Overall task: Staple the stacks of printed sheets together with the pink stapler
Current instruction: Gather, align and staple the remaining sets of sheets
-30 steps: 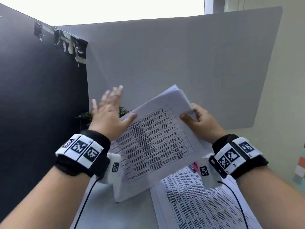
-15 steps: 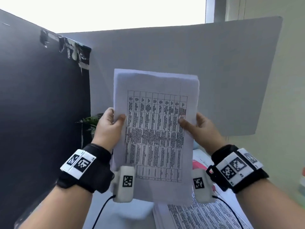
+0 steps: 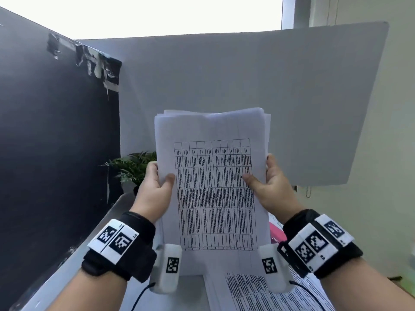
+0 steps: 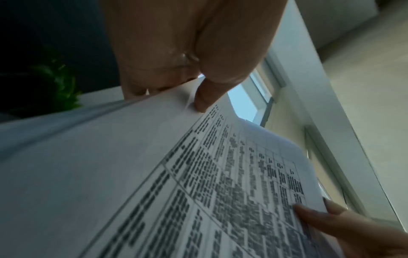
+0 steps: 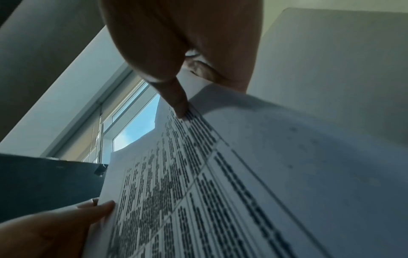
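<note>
I hold a stack of printed sheets (image 3: 213, 187) upright in front of me, its table print facing me and its top edges slightly uneven. My left hand (image 3: 155, 187) grips the stack's left edge, thumb on the front page. My right hand (image 3: 269, 187) grips the right edge the same way. In the left wrist view my left thumb presses the stack of sheets (image 4: 154, 174); in the right wrist view my right thumb presses the stack of sheets (image 5: 243, 174). A sliver of the pink stapler (image 3: 277, 232) shows on the table behind my right wrist, mostly hidden.
More printed sheets (image 3: 258, 292) lie flat on the grey table (image 3: 190, 295) at the lower right. A black board (image 3: 56, 131) stands at the left and a white board (image 3: 247, 86) at the back. A small green plant (image 3: 132, 167) sits in the corner.
The stack went from tilted in my right hand alone to upright, gripped on both sides. My left hand closed on its left edge, and the stack sits a little lower now.
</note>
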### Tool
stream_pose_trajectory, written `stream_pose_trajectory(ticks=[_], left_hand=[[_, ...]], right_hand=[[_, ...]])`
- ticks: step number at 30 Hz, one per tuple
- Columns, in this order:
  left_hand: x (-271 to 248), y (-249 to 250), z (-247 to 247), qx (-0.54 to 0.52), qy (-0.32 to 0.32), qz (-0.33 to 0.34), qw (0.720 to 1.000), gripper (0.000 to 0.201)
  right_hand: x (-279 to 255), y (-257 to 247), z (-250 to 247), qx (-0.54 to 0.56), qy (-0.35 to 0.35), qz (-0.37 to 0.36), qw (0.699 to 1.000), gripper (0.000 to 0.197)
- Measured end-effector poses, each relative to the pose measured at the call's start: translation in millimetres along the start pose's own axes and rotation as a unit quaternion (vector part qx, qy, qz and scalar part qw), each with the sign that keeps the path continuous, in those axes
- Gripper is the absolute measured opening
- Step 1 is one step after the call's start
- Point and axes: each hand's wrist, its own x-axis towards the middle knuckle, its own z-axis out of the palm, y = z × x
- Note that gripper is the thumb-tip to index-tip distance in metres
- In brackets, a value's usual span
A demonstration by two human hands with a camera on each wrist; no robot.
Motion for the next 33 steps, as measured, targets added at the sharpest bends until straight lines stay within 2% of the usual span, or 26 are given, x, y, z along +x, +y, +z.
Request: stream_pose_trajectory(ticks=[2, 4, 6, 7, 9, 10, 11, 14, 15, 17, 20, 22, 23, 24, 26, 28, 29, 30, 33], left_hand=[[4.7, -0.4, -2.4, 0.024, 0.013, 0.009, 1.0, 0.02], [5.4, -3.9, -2.2, 0.035, 0.014, 0.008, 0.999, 0.02], [1.7, -6.1, -0.7, 0.047, 0.015, 0.018, 0.999, 0.005], [0.4, -7.7, -0.7, 0.049, 0.024, 0.022, 0.998, 0.013], [-1.6, -10.0, -2.2, 0.041, 0.028, 0.02, 0.999, 0.048], [-0.9, -12.3, -2.4, 0.032, 0.023, 0.014, 0.999, 0.057], [-1.3, -12.1, -1.7, 0.026, 0.013, 0.007, 1.0, 0.055], [-4.7, -7.6, 4.6, 0.028, -0.024, 0.007, 0.999, 0.01], [-4.6, -6.9, 5.9, 0.04, -0.025, 0.019, 0.999, 0.005], [-0.7, -6.5, 5.2, 0.07, -0.009, 0.042, 0.997, 0.006], [8.2, -2.5, -3.5, 0.093, 0.035, 0.056, 0.993, 0.013], [13.1, 1.7, -11.8, 0.104, 0.059, 0.062, 0.991, 0.012], [14.5, 3.7, -15.5, 0.107, 0.066, 0.067, 0.99, 0.011], [15.8, 5.7, -18.5, 0.106, 0.072, 0.072, 0.989, 0.011], [17.1, 9.4, -22.6, 0.107, 0.081, 0.079, 0.988, 0.011], [17.6, 11.0, -24.8, 0.109, 0.085, 0.083, 0.987, 0.009], [17.6, 10.9, -25.5, 0.107, 0.084, 0.085, 0.987, 0.008], [17.0, 11.0, -25.6, 0.101, 0.082, 0.087, 0.988, 0.008], [16.2, 10.5, -24.4, 0.08, 0.073, 0.087, 0.99, 0.007]], right_hand=[[-0.1, -1.8, -1.5, 0.022, 0.003, -0.004, 1.0, 0.031], [-1.0, -3.5, -1.1, 0.019, 0.004, -0.02, 1.0, 0.029], [-2.5, -4.7, 0.3, 0.022, 0.001, -0.028, 0.999, 0.024], [-2.8, -4.1, 0.4, 0.022, 0.0, -0.029, 0.999, 0.022], [-1.8, -1.8, 0.0, 0.032, 0.001, -0.024, 0.999, 0.019], [-1.4, -0.8, -0.7, 0.043, 0.001, -0.022, 0.999, 0.018], [-1.8, -0.7, -1.2, 0.052, 0.0, -0.019, 0.998, 0.019], [-2.4, 0.2, 1.1, 0.041, -0.008, -0.021, 0.999, 0.018], [-2.5, -1.6, 2.0, 0.031, -0.011, -0.024, 0.999, 0.018], [0.4, -5.1, 0.7, 0.03, -0.016, -0.02, 0.999, 0.025], [16.4, -4.3, -11.3, 0.027, -0.003, 0.043, 0.999, 0.058], [29.7, 4.3, -21.8, -0.056, 0.006, 0.101, 0.993, 0.06], [35.8, 11.6, -26.8, -0.146, -0.018, 0.129, 0.981, 0.056], [40.7, 19.5, -30.5, -0.255, -0.068, 0.15, 0.953, 0.054], [43.7, 36.3, -32.8, -0.428, -0.196, 0.191, 0.861, 0.057], [42.7, 49.0, -29.5, -0.529, -0.28, 0.238, 0.765, 0.062], [42.7, 52.1, -27.2, -0.557, -0.308, 0.255, 0.728, 0.062], [43.8, 54.4, -24.8, -0.572, -0.327, 0.268, 0.702, 0.06], [47.0, 51.9, -22.1, -0.613, -0.344, 0.27, 0.658, 0.057]])
